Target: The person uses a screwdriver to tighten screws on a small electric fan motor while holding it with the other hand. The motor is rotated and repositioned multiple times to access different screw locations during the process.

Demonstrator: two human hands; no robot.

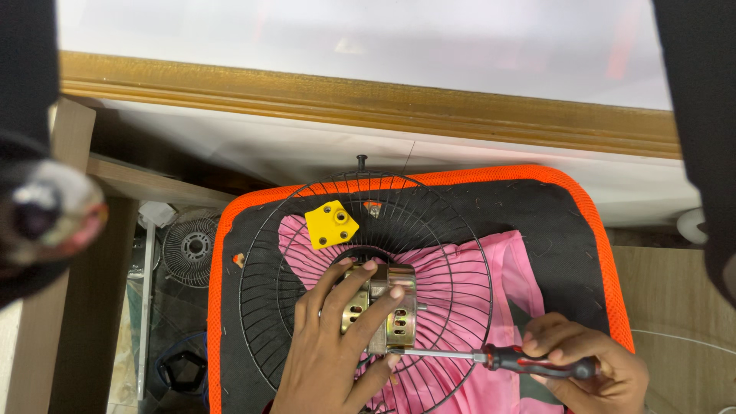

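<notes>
My left hand (pixel 333 345) grips a brass-coloured fan motor (pixel 387 310) that sits at the middle of a black wire fan guard (pixel 264 253). My right hand (pixel 586 368) holds a screwdriver (pixel 529 359) with a red and black handle; its steel shaft runs left to the motor's lower side. A pink cloth (pixel 506 268) lies under the guard. A small yellow plastic plate (pixel 331 223) with holes rests on the guard's upper left part.
Everything lies on a black mat with an orange border (pixel 590 222). A wooden rail (pixel 368 100) and white surface run across the back. At the left, lower down, sit another round fan grille (pixel 190 247) and dark parts.
</notes>
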